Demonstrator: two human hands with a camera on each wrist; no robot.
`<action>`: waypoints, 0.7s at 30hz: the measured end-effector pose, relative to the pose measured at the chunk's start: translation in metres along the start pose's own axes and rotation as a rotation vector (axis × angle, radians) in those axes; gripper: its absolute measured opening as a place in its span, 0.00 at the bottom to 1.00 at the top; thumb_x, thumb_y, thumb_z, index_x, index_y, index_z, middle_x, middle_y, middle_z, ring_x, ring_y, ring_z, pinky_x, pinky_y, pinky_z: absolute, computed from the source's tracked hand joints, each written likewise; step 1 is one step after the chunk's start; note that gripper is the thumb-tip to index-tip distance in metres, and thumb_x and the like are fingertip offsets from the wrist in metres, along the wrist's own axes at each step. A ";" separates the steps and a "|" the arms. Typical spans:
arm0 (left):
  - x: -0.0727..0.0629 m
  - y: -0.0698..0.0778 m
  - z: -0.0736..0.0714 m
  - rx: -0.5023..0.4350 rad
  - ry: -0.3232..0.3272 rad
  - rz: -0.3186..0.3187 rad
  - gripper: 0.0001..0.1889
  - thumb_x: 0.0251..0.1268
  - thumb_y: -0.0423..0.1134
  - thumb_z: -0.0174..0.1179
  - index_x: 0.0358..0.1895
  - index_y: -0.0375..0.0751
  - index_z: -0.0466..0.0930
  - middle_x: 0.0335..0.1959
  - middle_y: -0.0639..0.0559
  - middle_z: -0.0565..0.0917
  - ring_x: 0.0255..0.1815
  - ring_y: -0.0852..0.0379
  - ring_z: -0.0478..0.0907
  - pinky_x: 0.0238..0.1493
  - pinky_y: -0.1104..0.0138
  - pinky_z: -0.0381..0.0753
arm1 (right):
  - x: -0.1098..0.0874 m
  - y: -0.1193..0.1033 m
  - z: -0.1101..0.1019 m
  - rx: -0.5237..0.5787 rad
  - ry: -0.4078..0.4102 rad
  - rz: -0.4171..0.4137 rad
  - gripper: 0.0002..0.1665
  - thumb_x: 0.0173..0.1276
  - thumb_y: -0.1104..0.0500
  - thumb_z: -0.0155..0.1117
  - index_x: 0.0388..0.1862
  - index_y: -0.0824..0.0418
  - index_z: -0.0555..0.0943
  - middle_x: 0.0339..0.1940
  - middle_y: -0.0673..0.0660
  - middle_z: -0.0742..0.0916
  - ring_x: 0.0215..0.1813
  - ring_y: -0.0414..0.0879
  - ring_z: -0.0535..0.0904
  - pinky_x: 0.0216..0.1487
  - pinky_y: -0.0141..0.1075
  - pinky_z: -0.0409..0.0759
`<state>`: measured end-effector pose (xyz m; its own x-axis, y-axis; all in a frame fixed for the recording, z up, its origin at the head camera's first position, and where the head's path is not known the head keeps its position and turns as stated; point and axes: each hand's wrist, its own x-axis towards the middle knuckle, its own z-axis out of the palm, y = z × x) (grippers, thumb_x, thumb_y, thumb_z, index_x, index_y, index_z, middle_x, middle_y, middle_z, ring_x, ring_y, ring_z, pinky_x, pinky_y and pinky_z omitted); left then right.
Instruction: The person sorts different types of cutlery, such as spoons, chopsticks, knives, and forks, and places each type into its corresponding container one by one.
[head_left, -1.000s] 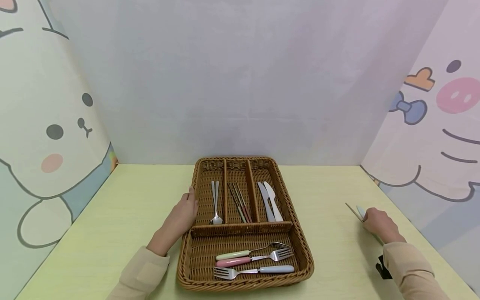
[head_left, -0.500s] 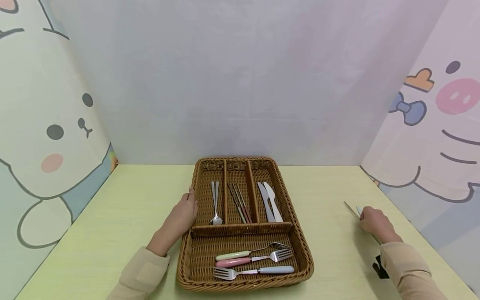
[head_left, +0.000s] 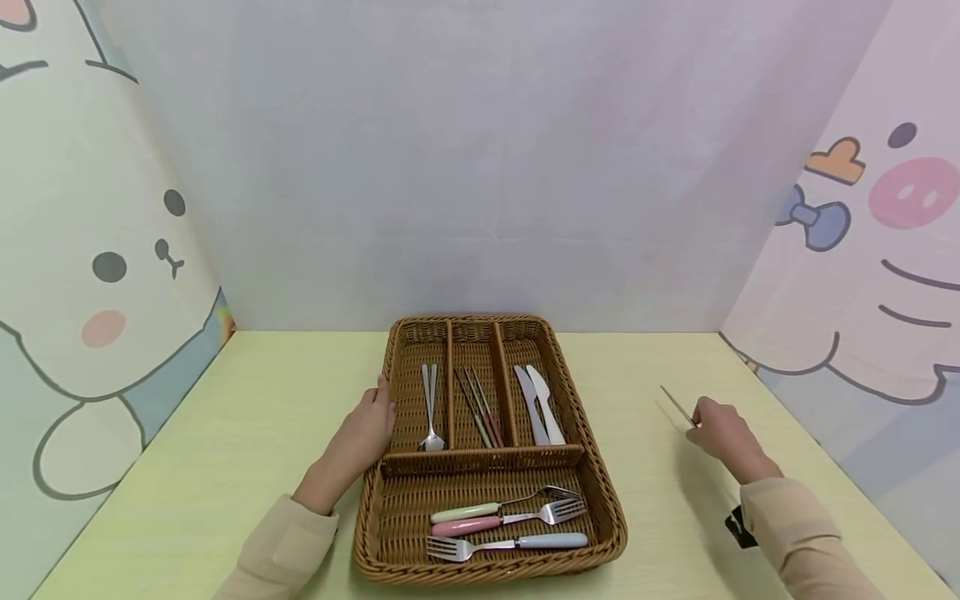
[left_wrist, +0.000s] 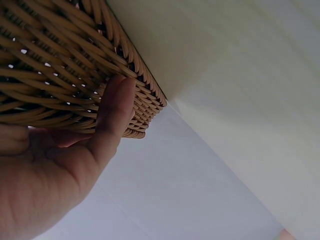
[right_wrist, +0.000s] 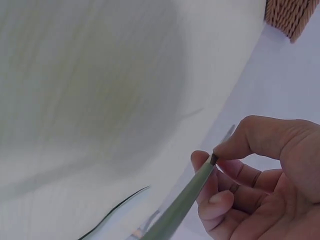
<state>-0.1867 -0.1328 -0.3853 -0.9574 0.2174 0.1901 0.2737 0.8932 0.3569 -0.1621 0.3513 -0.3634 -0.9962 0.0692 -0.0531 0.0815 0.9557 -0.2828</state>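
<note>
My left hand [head_left: 358,433] grips the left wall of a brown wicker cutlery tray [head_left: 613,517], with the thumb against the weave in the left wrist view. At the right side of the table, my right hand [head_left: 723,437] pinches a chopstick [right_wrist: 182,207] between thumb and fingers. Its handle is green with a dark band, and its thin metal end [head_left: 677,406] points up and left in the head view. The tray stands to the left of this hand. Near the chopstick in the right wrist view lies a pale, curved blade shape [right_wrist: 117,212], partly cut off.
Back compartments of the tray hold spoons [head_left: 431,417], chopsticks [head_left: 480,408] and two white-handled knives [head_left: 542,408]. Three forks with green, pink [head_left: 468,525] and pale blue handles lie in the wide front compartment. A pale wall [head_left: 480,208] and printed side panels enclose the table.
My right hand has lifted and moved left and away from me with the chopstick. The pale blue tip beside it is no longer visible in the head view. My left hand has stayed put.
</note>
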 end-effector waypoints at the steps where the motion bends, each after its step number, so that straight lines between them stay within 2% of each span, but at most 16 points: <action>1: 0.000 0.000 0.000 0.000 -0.003 -0.003 0.27 0.70 0.34 0.41 0.65 0.17 0.51 0.51 0.26 0.72 0.25 0.50 0.77 0.21 0.66 0.74 | 0.000 -0.004 0.000 0.005 0.006 -0.011 0.08 0.51 0.66 0.57 0.29 0.69 0.69 0.24 0.62 0.77 0.25 0.50 0.70 0.24 0.39 0.67; 15: 0.000 -0.001 0.001 -0.005 -0.011 -0.011 0.27 0.70 0.34 0.41 0.65 0.17 0.50 0.52 0.26 0.71 0.28 0.47 0.78 0.23 0.64 0.75 | -0.005 -0.068 -0.003 0.046 0.068 -0.183 0.08 0.55 0.67 0.52 0.35 0.69 0.70 0.17 0.55 0.76 0.17 0.44 0.67 0.19 0.35 0.63; 21: 0.001 0.000 0.001 -0.004 -0.013 -0.003 0.27 0.71 0.34 0.40 0.65 0.17 0.50 0.52 0.26 0.71 0.23 0.51 0.76 0.20 0.66 0.73 | -0.005 -0.096 -0.002 0.032 0.084 -0.254 0.08 0.57 0.68 0.50 0.37 0.69 0.71 0.17 0.53 0.74 0.16 0.43 0.64 0.18 0.34 0.61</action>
<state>-0.1878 -0.1325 -0.3857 -0.9593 0.2196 0.1775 0.2711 0.8921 0.3614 -0.1655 0.2598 -0.3337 -0.9838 -0.1470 0.1023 -0.1718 0.9360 -0.3073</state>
